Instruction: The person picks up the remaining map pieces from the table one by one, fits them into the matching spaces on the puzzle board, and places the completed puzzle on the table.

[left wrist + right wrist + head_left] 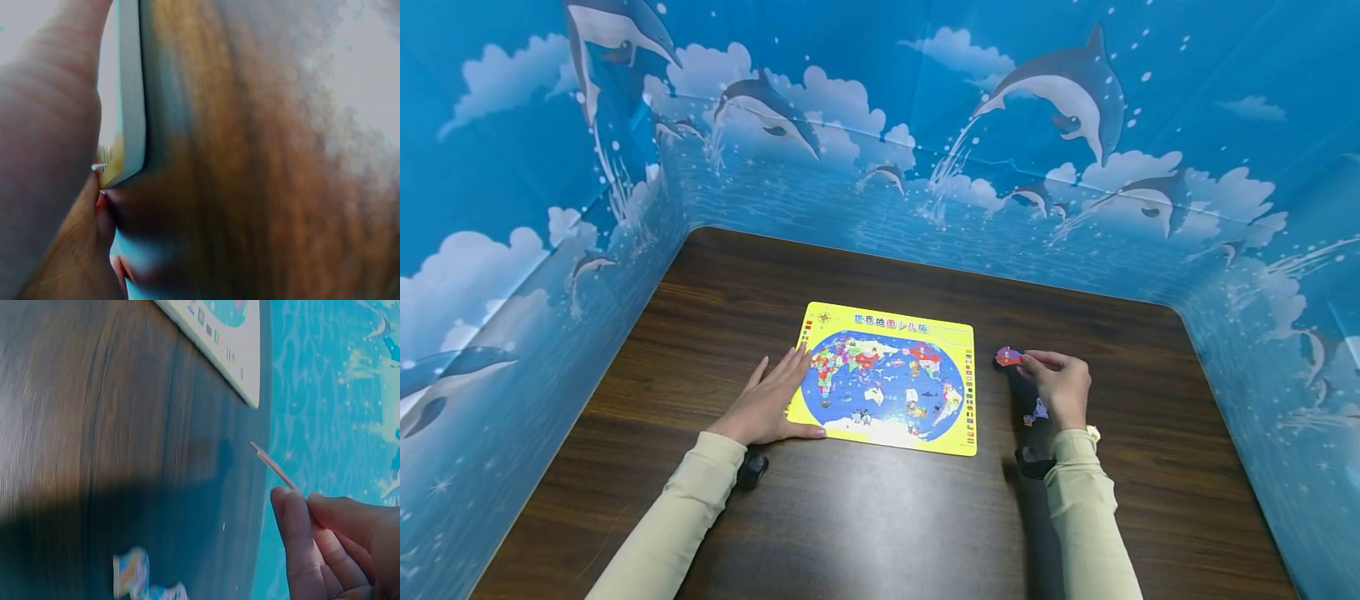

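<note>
A yellow-bordered world map puzzle board (966, 392) with a blue ocean oval lies flat on the table. My left hand (767, 402) rests at its left edge with spread fingers, the thumb along the near edge. To the right of the board, my right hand (1062, 385) pinches a thin red puzzle piece (1009, 357) between thumb and fingers. In the right wrist view that piece (272, 464) appears edge-on, raised over the table. Below the right hand lie loose puzzle pieces (1040, 410), pale purple in color, partly hidden by the hand; they also show in the right wrist view.
The dark wooden table (880, 517) has rounded far corners. A blue curtain (865, 200) printed with dolphins and clouds stands around its back and sides. Black wrist devices (752, 469) sit beneath both wrists.
</note>
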Demonstrator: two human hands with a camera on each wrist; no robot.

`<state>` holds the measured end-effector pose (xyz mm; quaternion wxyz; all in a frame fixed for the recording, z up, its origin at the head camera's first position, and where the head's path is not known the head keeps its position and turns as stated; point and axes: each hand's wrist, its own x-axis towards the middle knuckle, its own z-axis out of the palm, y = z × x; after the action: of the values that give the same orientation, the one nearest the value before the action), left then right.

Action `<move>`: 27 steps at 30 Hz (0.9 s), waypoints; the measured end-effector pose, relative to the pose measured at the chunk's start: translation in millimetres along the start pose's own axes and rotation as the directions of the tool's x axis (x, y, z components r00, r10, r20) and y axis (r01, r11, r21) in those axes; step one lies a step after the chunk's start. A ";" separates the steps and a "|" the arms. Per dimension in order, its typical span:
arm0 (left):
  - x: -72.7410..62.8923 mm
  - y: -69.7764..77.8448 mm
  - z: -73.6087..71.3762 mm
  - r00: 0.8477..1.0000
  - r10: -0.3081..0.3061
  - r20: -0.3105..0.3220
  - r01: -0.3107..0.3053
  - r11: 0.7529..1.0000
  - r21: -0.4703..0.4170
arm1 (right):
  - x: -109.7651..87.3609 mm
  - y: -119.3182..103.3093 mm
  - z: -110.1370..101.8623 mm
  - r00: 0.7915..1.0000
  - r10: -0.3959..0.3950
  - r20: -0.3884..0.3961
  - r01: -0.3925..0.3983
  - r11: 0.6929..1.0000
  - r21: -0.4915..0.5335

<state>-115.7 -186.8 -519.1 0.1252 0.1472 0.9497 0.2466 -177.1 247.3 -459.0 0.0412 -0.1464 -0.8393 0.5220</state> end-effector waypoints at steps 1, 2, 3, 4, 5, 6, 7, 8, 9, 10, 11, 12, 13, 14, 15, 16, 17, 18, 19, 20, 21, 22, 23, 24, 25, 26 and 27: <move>-0.5 0.5 -0.2 1.000 0.005 -0.004 -0.005 1.000 -0.001 | -0.2 -0.4 2.7 1.000 -0.004 0.000 0.004 1.000 0.005; -1.1 0.9 -0.5 1.000 0.009 -0.007 -0.009 1.000 -0.001 | -0.1 -0.8 5.7 1.000 -0.006 -0.002 0.006 1.000 0.009; -1.6 1.4 -0.7 1.000 0.011 -0.010 -0.011 1.000 -0.001 | -0.1 -1.3 8.6 1.000 -0.008 -0.005 0.008 1.000 0.010; -2.0 1.8 -0.9 1.000 0.013 -0.012 -0.013 1.000 -0.002 | 0.0 -1.9 11.6 1.000 -0.009 -0.009 0.010 1.000 0.015; -2.5 2.2 -1.2 1.000 0.015 -0.015 -0.015 1.000 -0.004 | 0.3 -2.5 14.4 1.000 -0.010 -0.011 0.010 1.000 0.026; -2.9 2.5 -1.4 1.000 0.017 -0.018 -0.017 1.000 -0.005 | 0.6 -3.3 17.4 1.000 -0.010 -0.015 0.010 0.999 0.040; -3.2 2.6 -1.5 1.000 0.020 -0.021 -0.020 1.000 -0.007 | 0.8 -4.4 20.2 1.000 -0.010 -0.018 0.011 0.999 0.053; -3.3 2.5 -1.6 1.000 0.017 -0.021 -0.017 1.000 -0.004 | 0.9 -5.5 23.1 1.000 -0.007 -0.021 0.008 0.998 0.057; -3.3 2.4 -1.7 1.000 0.015 -0.021 -0.015 1.000 -0.003 | 0.8 -6.9 25.7 1.000 -0.006 -0.023 0.008 0.998 0.057; -3.3 2.4 -1.8 1.000 0.014 -0.020 -0.014 1.000 -0.002 | 0.7 -8.1 28.2 1.000 -0.003 -0.023 0.004 0.998 0.059; -3.1 2.0 -1.8 1.000 0.013 -0.020 -0.013 1.000 0.000 | 0.3 -9.5 30.9 1.000 0.001 -0.022 0.000 0.998 0.062; -2.5 1.7 -1.7 1.000 0.011 -0.017 -0.011 1.000 0.000 | -0.1 -10.7 33.8 1.000 0.005 -0.021 -0.003 0.998 0.062; -2.0 1.3 -1.4 1.000 0.009 -0.014 -0.009 1.000 -0.001 | -0.7 -11.5 36.7 1.000 0.009 -0.019 -0.008 0.998 0.060; -1.6 0.8 -1.1 1.000 0.007 -0.011 -0.007 1.000 -0.001 | -1.6 -12.4 39.6 1.000 0.014 -0.017 -0.013 0.998 0.054; -1.5 0.4 -0.9 1.000 0.007 -0.010 -0.007 1.000 -0.002 | -2.2 -12.8 42.5 1.000 0.017 -0.015 -0.016 0.998 0.058; -1.3 0.3 -0.8 1.000 0.009 -0.011 -0.009 1.000 -0.005 | -2.9 -13.0 45.3 1.000 0.019 -0.012 -0.018 0.998 0.063; -0.9 -0.1 -0.6 1.000 0.009 -0.007 -0.009 1.000 -0.006 | -3.5 -13.3 48.2 1.000 0.018 -0.009 -0.017 0.998 0.068; -0.6 -0.4 -0.5 1.000 0.008 -0.003 -0.008 1.000 -0.007 | -3.6 -13.2 50.9 1.000 0.016 -0.007 -0.016 0.997 0.070; -0.4 -0.7 -0.4 1.000 0.008 -0.002 -0.008 1.000 -0.004 | -4.0 -13.4 53.3 1.000 0.014 -0.003 -0.014 0.997 0.073; -0.3 -0.9 -0.3 1.000 0.008 -0.001 -0.008 1.000 -0.002 | -4.2 -13.7 55.7 1.000 0.012 0.000 -0.012 0.997 0.078; -0.2 -0.9 -0.2 1.000 0.006 0.001 -0.006 1.000 0.000 | -4.2 -14.0 57.8 1.000 0.010 0.003 -0.010 0.996 0.084; 0.2 -0.6 -0.1 1.000 0.007 0.002 -0.007 1.000 -0.001 | -4.4 -14.4 59.7 1.000 0.007 0.005 -0.008 0.996 0.085; 0.6 -0.8 0.0 1.000 0.003 0.007 -0.003 1.000 0.004 | -4.4 -15.1 61.7 1.000 0.004 0.007 -0.005 0.996 0.093; 0.8 -0.8 0.0 1.000 0.001 0.008 -0.001 1.000 0.004 | -4.4 -15.6 63.7 1.000 0.004 0.007 -0.005 0.995 0.099; 0.9 -0.5 0.0 1.000 0.000 0.010 0.000 1.000 0.004 | -4.8 -16.3 65.7 1.000 0.004 0.009 -0.005 0.995 0.100; 0.8 -0.3 -0.1 1.000 -0.001 0.010 0.001 1.000 0.002 | -5.6 -17.2 67.6 1.000 0.002 0.013 -0.004 0.995 0.103; 0.6 -0.1 -0.2 1.000 -0.002 0.012 0.002 1.000 0.003 | -6.3 -17.9 69.8 1.000 -0.001 0.018 -0.001 0.995 0.103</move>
<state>-116.3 -186.8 -519.2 0.1311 0.1478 0.9494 0.2443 -190.2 177.8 -474.1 0.0412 -0.1395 -0.8116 0.5658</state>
